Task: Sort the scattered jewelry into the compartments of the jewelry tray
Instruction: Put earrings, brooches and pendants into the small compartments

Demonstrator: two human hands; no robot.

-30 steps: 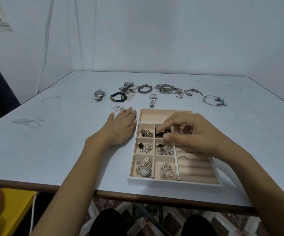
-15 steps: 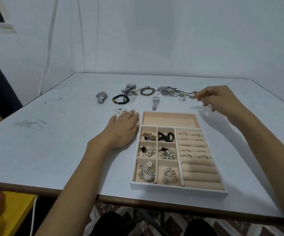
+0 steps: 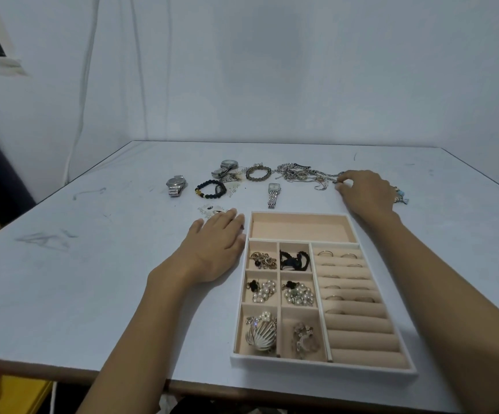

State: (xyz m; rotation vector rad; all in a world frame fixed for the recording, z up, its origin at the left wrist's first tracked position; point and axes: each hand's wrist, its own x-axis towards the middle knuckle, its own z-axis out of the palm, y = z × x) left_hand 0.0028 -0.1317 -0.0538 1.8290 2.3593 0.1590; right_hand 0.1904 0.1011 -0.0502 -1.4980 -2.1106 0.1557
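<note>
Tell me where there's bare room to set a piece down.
Bare: the long far compartment, the nearest ring rolls, and the table left of the left hand. Crowded: the far row from silver watch to chain tangle the right hand pinches.

Your tray [image 3: 302,366] sits on the table [image 3: 92,294] near its front edge, right of centre. Your left hand [image 3: 215,249] lies flat on the table just beside the tray's far left corner. Just behind the tray lies a watch [image 3: 273,194]. Farther back, a chain pile [image 3: 299,174] stretches right to your right hand [image 3: 365,194], whose fingertips [image 3: 344,175] meet its end. A bracelet [image 3: 211,189] and another watch [image 3: 176,185] lie farther left.
</note>
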